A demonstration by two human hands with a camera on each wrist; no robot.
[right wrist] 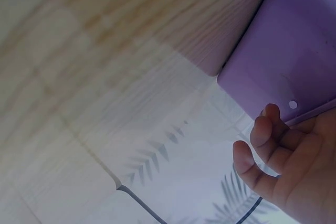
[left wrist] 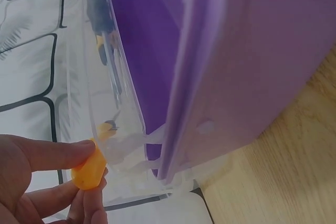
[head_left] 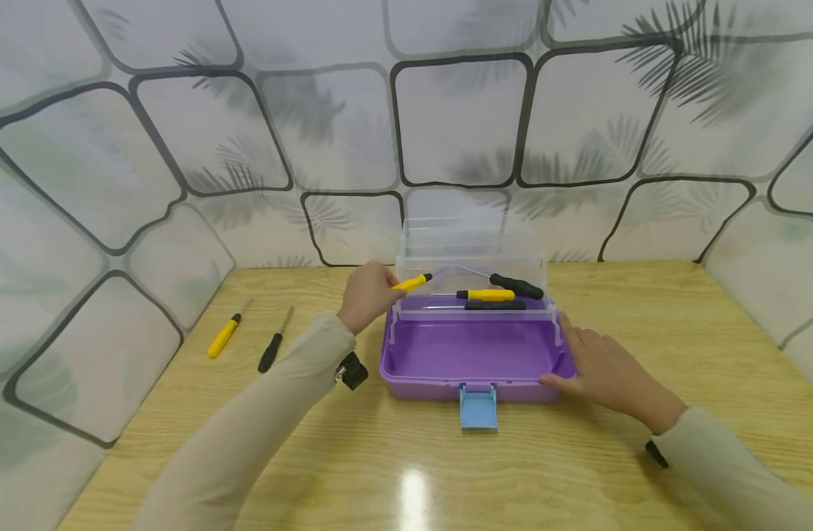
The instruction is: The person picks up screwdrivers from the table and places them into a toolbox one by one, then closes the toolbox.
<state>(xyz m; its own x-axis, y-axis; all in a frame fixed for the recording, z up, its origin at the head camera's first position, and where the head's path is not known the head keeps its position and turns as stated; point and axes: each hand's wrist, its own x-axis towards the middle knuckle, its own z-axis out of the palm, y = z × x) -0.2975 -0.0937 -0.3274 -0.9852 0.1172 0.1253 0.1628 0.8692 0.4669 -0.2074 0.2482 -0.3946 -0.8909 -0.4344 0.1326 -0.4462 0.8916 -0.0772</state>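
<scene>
A purple toolbox with a clear tray stands in front of me, its clear lid raised. My left hand pinches the yellow handle of a screwdriver between thumb and fingers at the tray's left end; the left wrist view shows the handle's butt. Over the tray are a yellow-handled screwdriver, a black-handled one and another black-handled one, slanted. My right hand rests against the toolbox's right side, thumb on the front rim, other fingers loosely bent.
On the table left of the toolbox lie a yellow-handled screwdriver and a dark-handled one. A blue latch hangs down from the toolbox front. Behind the table rises a patterned backdrop.
</scene>
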